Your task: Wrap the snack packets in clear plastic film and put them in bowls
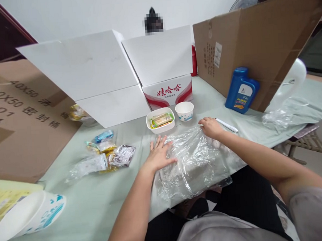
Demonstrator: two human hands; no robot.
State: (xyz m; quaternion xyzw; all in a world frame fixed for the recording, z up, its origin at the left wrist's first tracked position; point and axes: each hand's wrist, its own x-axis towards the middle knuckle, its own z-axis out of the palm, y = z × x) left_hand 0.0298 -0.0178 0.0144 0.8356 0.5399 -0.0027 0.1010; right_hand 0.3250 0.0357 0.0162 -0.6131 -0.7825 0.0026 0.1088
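A clear, crinkled plastic bag (pixel 191 166) lies spread on the table in front of me, its near edge at the table's edge. My left hand (pixel 160 155) rests on the bag's left side, fingers spread and holding nothing. At the bag's far right corner, my right hand (pixel 212 127) has its fingers bent closed on the plastic, which wrinkles towards them. Just beyond the bag stand a white rectangular tub (pixel 161 129) with small wrapped packets (pixel 161 119) inside and a white paper cup (pixel 185 111). A white pen-like stick (pixel 227 125) lies beside my right hand.
An open white carton (pixel 167 93) stands behind the tub. Brown cardboard boxes (pixel 21 118) flank the table, with a blue bottle (pixel 241 92) by the right one. Wrapped snacks (pixel 122 155) lie to the left. A large paper bucket (pixel 50 212) is tipped at the near left.
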